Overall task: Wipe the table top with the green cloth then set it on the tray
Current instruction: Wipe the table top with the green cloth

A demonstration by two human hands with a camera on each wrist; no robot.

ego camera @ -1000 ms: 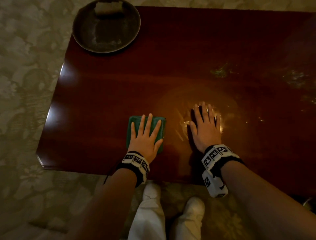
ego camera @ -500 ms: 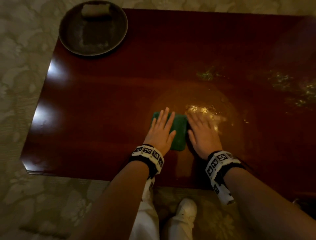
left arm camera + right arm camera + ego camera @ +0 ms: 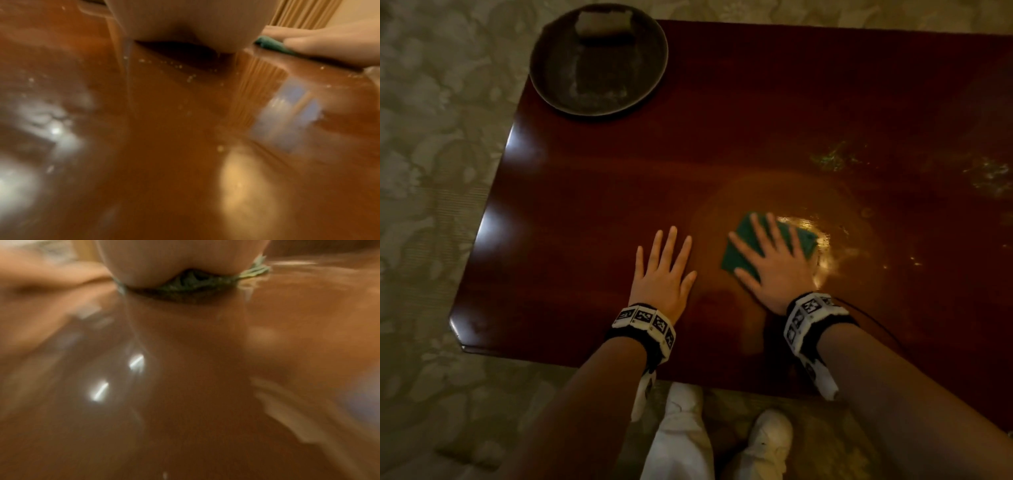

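Wiping step: right hand (image 3: 774,263) flat, fingers spread, pressing green cloth (image 3: 739,253) on counter (image 3: 592,192); left hand (image 3: 664,274) flat, empty; next, sweep unwiped areas, then tray (image 3: 544,61).

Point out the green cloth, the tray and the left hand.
green cloth (image 3: 736,253): head view, bare left part beside the fingers.
tray (image 3: 654,73): head view, right inner rim.
left hand (image 3: 662,279): head view, back of the hand.

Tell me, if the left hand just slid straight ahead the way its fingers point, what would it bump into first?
Probably nothing. The left hand lies flat on the table top, fingers pointing slightly right of the round tray at the far left corner. That line looks like bare wood to the far edge, though the wide-angle view makes it uncertain.
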